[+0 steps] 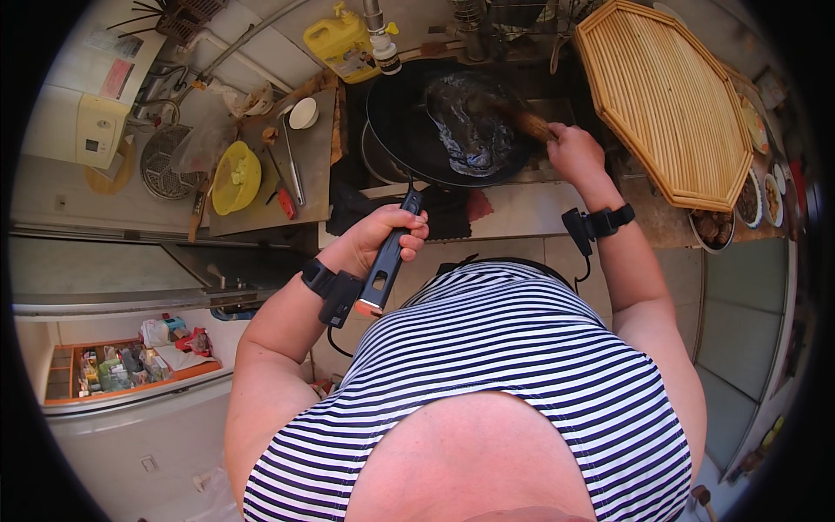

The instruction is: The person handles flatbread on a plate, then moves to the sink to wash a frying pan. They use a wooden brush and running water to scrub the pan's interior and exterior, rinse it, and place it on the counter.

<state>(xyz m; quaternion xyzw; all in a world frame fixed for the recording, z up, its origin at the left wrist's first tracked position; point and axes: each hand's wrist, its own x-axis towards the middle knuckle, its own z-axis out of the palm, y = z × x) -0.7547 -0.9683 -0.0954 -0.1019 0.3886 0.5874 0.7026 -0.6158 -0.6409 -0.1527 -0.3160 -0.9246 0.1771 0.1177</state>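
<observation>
My left hand [385, 236] is wrapped around the long black handle [387, 267] of a dark wok [399, 111]. The wok is over the stove area, with shiny liquid [475, 151] in its bowl. In my right hand [576, 155], at the wok's right side, is the brown handle of what looks like a wok brush [531, 124]. Its far end reaches into the wok, blurred and hard to make out. Below the wok's near-left edge shows a round metal rim [378, 160]. A dark cloth [443, 218] lies along the counter's front, close to my left hand.
At right leans a large octagonal bamboo tray [665, 104], with several bowls of food behind it. On the left counter [306, 150] are a yellow basin [236, 177], a red-handled knife [286, 202], a ladle [293, 156] and a white bowl [304, 113]. A yellow jug [342, 46] stands behind the stove.
</observation>
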